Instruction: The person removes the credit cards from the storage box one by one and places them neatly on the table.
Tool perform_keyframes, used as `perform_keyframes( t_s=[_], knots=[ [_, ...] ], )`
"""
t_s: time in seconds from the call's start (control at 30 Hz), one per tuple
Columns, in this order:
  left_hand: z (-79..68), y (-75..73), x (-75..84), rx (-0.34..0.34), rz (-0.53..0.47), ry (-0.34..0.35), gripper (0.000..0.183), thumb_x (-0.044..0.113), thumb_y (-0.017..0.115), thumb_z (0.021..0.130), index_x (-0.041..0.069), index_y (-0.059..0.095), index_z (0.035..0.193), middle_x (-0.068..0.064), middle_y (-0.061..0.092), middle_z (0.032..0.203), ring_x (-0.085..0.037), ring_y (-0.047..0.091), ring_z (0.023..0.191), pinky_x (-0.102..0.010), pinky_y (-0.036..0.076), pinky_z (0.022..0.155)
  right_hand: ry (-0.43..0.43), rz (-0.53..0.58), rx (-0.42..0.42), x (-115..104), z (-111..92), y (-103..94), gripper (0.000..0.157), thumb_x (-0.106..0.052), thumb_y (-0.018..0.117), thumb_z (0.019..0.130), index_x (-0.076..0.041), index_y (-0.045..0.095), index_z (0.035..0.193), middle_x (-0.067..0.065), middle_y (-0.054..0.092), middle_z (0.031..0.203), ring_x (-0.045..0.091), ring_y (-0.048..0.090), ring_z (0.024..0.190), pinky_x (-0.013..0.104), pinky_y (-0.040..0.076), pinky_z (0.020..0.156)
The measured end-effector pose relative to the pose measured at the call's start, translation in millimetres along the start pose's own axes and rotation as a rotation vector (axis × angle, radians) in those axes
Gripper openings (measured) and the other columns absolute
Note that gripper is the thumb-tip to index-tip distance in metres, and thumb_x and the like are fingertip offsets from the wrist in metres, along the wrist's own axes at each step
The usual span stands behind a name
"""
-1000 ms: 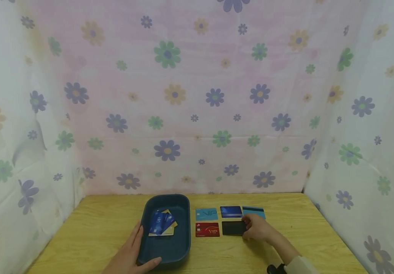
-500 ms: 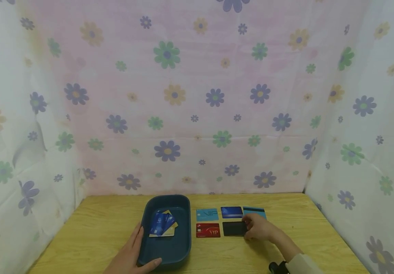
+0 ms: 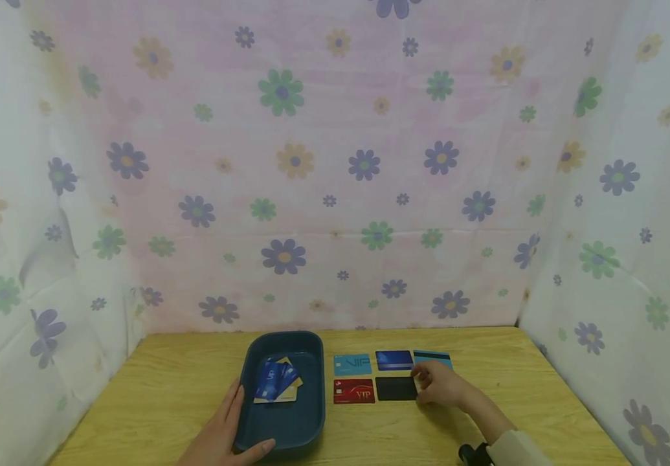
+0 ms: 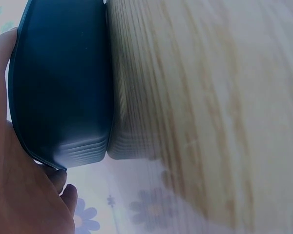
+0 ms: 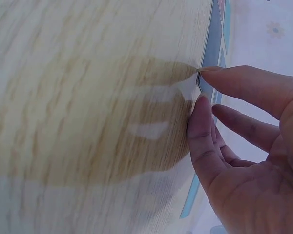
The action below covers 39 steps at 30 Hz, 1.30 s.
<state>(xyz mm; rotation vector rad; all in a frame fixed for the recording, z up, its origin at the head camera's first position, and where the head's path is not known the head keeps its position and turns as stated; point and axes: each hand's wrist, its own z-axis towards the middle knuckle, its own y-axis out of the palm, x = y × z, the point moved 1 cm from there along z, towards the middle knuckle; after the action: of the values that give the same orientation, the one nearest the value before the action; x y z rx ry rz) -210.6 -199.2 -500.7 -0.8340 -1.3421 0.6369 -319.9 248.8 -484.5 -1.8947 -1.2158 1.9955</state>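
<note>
My left hand (image 3: 218,424) grips the left side of a dark blue plastic tray (image 3: 279,430), its thumb over the near corner. In the left wrist view the fingers curl about the edge of the tray (image 4: 63,87). Several blue and gold bank-style cards (image 3: 276,380) lie fanned out inside it. On the table, a plain black card (image 3: 394,389) lies flat in the near row. My right hand (image 3: 441,387) holds its right end between thumb and index fingertips. The right wrist view shows the thumb (image 5: 234,80) at the card's edge.
A red VIP card (image 3: 354,391) lies left of the black one. Behind them sit a light blue VIP card (image 3: 352,365), a dark blue card (image 3: 394,360) and a striped blue card (image 3: 435,358), partly covered by my right hand. A flowered cloth (image 3: 335,194) encloses the wooden table (image 3: 171,369).
The black card has shifted slightly left, more of its right end now clear of the right fingers. The left hand and the tray have stayed put.
</note>
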Motion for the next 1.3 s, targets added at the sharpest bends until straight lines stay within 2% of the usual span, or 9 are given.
perform_keyframes(
  t_s=[0.13, 0.23, 0.37, 0.5, 0.83, 1.1, 1.3],
  knots=[
    [-0.8, 0.2, -0.8, 0.002, -0.006, 0.002, 0.117, 0.067, 0.069, 0.086, -0.008, 0.018, 0.159, -0.026, 0.009, 0.168, -0.058, 0.036, 0.140, -0.070, 0.045, 0.100, -0.003, 0.000, 0.001, -0.1, 0.5, 1.0, 0.044, 0.005, 0.077, 0.081, 0.010, 0.061, 0.122, 0.015, 0.060, 0.108, 0.027, 0.061, 0.094, 0.044, 0.054, 0.076],
    [-1.7, 0.6, -1.9, 0.001, -0.007, 0.003, 0.117, 0.066, 0.070, 0.086, -0.009, 0.018, 0.159, -0.026, 0.009, 0.168, -0.058, 0.036, 0.140, -0.070, 0.045, 0.100, -0.042, -0.027, -0.017, -2.4, 0.1, 3.8, 0.046, 0.003, 0.077, 0.081, 0.011, 0.061, 0.124, 0.016, 0.062, 0.106, 0.024, 0.060, 0.089, 0.041, 0.053, 0.074],
    [-2.7, 0.6, -2.8, 0.002, -0.010, -0.004, 0.117, 0.066, 0.070, 0.086, -0.009, 0.017, 0.159, -0.027, 0.009, 0.168, -0.058, 0.036, 0.140, -0.070, 0.045, 0.100, -0.102, -0.049, -0.034, -6.1, 0.4, 7.8, 0.044, -0.001, 0.074, 0.087, 0.014, 0.058, 0.126, 0.013, 0.062, 0.095, 0.020, 0.058, 0.076, 0.036, 0.049, 0.067],
    [-2.3, 0.4, -2.5, 0.007, 0.000, -0.010, 0.117, 0.068, 0.069, 0.085, -0.008, 0.018, 0.160, -0.026, 0.009, 0.168, -0.057, 0.036, 0.141, -0.070, 0.044, 0.101, -0.096, -0.060, -0.002, -8.3, 1.1, 8.7, 0.039, 0.002, 0.071, 0.090, 0.013, 0.059, 0.125, 0.010, 0.058, 0.088, 0.019, 0.055, 0.068, 0.033, 0.045, 0.061],
    [-3.4, -0.6, -1.2, 0.004, -0.003, -0.015, 0.117, 0.067, 0.069, 0.086, -0.008, 0.017, 0.160, -0.026, 0.010, 0.168, -0.057, 0.037, 0.140, -0.070, 0.045, 0.100, -0.042, -0.091, 0.034, -9.2, 2.7, 9.1, 0.037, 0.005, 0.073, 0.087, 0.009, 0.062, 0.122, 0.012, 0.059, 0.091, 0.022, 0.057, 0.075, 0.040, 0.049, 0.066],
    [-3.3, -0.4, -0.5, 0.016, 0.003, 0.000, 0.118, 0.067, 0.069, 0.085, -0.008, 0.018, 0.160, -0.026, 0.010, 0.168, -0.057, 0.037, 0.140, -0.069, 0.046, 0.099, -0.045, -0.091, 0.039, -8.5, 2.1, 9.7, 0.038, 0.005, 0.073, 0.087, 0.009, 0.061, 0.122, 0.012, 0.059, 0.092, 0.022, 0.056, 0.078, 0.037, 0.049, 0.065],
    [-1.6, -0.7, 0.4, 0.002, 0.001, 0.002, 0.118, 0.068, 0.069, 0.085, -0.008, 0.017, 0.160, -0.027, 0.010, 0.168, -0.058, 0.034, 0.141, -0.071, 0.043, 0.102, -0.051, -0.136, 0.050, -13.7, 1.5, 10.1, 0.040, 0.001, 0.071, 0.090, 0.011, 0.057, 0.126, 0.016, 0.062, 0.099, 0.025, 0.060, 0.083, 0.047, 0.053, 0.072]
  ],
)
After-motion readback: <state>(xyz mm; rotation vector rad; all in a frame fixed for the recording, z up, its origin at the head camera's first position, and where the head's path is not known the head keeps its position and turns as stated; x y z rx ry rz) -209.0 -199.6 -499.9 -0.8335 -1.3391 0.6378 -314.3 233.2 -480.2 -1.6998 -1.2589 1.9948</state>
